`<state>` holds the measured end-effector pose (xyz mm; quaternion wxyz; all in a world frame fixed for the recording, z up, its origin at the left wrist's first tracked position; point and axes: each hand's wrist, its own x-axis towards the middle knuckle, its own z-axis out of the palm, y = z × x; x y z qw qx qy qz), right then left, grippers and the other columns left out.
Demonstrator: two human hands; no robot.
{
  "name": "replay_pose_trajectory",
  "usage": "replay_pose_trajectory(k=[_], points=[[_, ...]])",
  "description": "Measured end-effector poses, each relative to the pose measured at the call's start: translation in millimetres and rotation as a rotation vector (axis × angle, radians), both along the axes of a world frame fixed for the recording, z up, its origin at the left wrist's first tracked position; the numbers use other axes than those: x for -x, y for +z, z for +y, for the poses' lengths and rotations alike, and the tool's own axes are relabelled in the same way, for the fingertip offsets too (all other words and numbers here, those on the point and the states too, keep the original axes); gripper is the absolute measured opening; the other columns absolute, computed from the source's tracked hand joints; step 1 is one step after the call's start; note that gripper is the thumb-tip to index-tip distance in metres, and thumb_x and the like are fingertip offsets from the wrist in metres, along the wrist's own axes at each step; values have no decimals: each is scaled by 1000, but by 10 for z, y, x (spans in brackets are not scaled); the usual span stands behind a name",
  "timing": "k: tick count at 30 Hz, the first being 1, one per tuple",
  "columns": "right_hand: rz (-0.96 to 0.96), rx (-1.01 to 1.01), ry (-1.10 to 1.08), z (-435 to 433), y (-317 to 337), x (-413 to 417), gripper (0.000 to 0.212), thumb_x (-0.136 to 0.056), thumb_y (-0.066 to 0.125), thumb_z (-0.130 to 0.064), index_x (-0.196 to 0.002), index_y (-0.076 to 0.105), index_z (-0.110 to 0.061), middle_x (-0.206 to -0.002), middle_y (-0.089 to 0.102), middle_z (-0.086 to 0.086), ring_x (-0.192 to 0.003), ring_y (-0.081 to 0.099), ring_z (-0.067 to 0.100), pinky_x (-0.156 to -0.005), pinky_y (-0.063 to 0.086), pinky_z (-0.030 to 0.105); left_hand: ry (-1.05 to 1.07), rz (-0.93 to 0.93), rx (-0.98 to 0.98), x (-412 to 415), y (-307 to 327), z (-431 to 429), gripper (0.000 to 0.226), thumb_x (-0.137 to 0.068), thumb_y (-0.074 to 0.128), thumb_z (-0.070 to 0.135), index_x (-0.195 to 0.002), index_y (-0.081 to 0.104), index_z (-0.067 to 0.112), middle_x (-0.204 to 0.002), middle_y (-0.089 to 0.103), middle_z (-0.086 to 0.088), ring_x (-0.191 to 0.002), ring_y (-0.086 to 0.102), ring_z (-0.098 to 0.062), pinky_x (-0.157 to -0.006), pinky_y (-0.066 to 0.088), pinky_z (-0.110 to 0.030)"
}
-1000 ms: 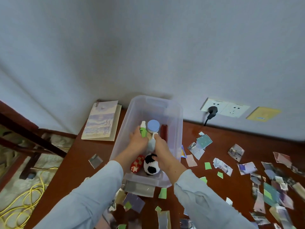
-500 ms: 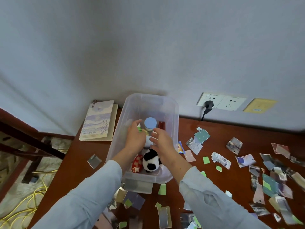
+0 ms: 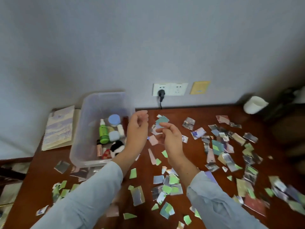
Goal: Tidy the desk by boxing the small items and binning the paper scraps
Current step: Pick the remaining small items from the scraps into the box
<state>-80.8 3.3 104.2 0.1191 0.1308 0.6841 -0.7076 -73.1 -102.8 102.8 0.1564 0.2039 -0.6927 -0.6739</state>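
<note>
My hands have come up out of the box [image 3: 105, 95]. A second ago both were down among the small items [image 3: 103, 133]. Now the left hand [image 3: 137, 128] and right hand [image 3: 170, 138] hover just right of it, fingers loosely curled, holding nothing. The items lie inside, far left. I judge boxing done; the paper scraps [image 3: 171, 187] strewn across the desk [image 3: 198, 116] come next.

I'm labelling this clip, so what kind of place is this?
Probably a home desk or study corner: a dark wooden desktop, wall sockets just above it, and a notebook beside a clear storage box.
</note>
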Motion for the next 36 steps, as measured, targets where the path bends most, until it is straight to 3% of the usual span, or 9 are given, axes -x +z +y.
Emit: replay_pose_trajectory(k=[3,7,11,16,18,21,26,31,36], points=[[-53,-57,41,375,-44,-9,28,-95,40,-2,-107,64,-11,-89,67,7,-67,60,11,-63,49,25,-48,-30,22,45,-76,343,27,-95,48,3,-114,58,20,-108,62,4,-104,59,-12,-88,51,-26],[-84,-119,111,757,-103,64,28,-96,41,-3,-99,64,-17,-87,66,0,-69,61,10,-64,52,21,-58,-165,97,54,-199,656,31,-96,51,8,-125,53,17,-118,57,3,-108,53,-9,-71,44,-8],[-111,-184,218,1014,-210,173,27,-97,42,-7,-94,63,-24,-92,67,0,-77,63,12,-64,52,23,-23,-330,118,67,-365,785,33,-96,53,15,-128,48,21,-122,55,2,-109,52,-10,-69,41,-12],[-145,-197,328,1157,-371,335,26,-98,41,-5,-98,63,-20,-96,64,2,-77,59,12,-60,48,19,12,-471,200,80,-606,816,37,-93,49,8,-128,47,18,-121,54,-2,-84,55,-10,-57,40,-16],[-163,-203,370,1173,-428,402,26,-97,41,-4,-100,63,-19,-98,64,3,-80,59,13,-59,47,19,20,-501,256,69,-725,781,41,-88,48,4,-127,51,17,-125,55,-5,-79,56,-7,-63,46,-20],[-194,-212,419,1136,-517,512,26,-96,41,-4,-102,62,-18,-99,64,5,-82,58,14,-56,46,18,34,-540,296,88,-830,710,43,-87,46,2,-126,54,17,-128,56,-6,-93,56,-12,-79,48,-28],[-227,-227,461,965,-683,697,26,-96,41,-5,-101,62,-20,-98,65,4,-81,59,13,-57,48,19,-46,-594,394,283,-1025,457,32,-81,51,6,-108,60,19,-110,63,-8,-105,59,-30,-88,51,-42],[-303,-253,462,858,-898,756,26,-96,41,-7,-102,62,-21,-100,64,3,-83,59,14,-61,48,21,-188,-729,626,478,-1177,280,59,-88,54,11,-144,37,16,-151,34,-8,-142,26,-29,-116,27,-43],[-336,-278,438,841,-1049,836,24,-97,41,-7,-101,60,-21,-103,64,4,-81,58,13,-63,48,21,-232,-817,795,531,-1374,301,67,-90,50,8,-151,23,20,-158,17,-6,-146,10,-31,-117,23,-48]])
